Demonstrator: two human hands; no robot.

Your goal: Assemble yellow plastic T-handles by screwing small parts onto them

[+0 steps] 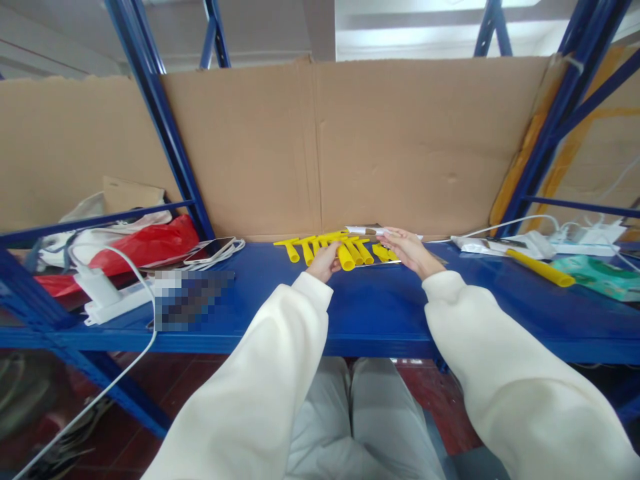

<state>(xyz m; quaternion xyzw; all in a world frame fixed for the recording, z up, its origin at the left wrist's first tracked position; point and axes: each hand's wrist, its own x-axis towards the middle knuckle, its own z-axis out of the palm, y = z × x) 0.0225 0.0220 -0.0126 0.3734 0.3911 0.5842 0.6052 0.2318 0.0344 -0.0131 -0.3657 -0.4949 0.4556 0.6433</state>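
Observation:
My left hand (325, 263) is closed around the side of a yellow T-shaped tube (347, 257), whose round open end faces me. Left of it, several similar yellow T-shaped tubes (292, 251) lie in a row on the blue shelf; more yellow tubes (366, 253) lie just to its right. My right hand (407, 251) reaches in with fingers stretched out over small yellow pieces (383, 253). Behind its fingertips lies a white and brown strip-like item (363, 231); contact is hard to make out. A thin metallic rod (377, 265) lies below the yellow pieces.
A cardboard sheet (400, 133) closes off the back of the blue shelf (370, 313). At right are a loose yellow tube (540, 268), a green packet (605, 277) and a power strip (585, 248). At left are a white charger (100, 287), cables and a red bag (165, 243).

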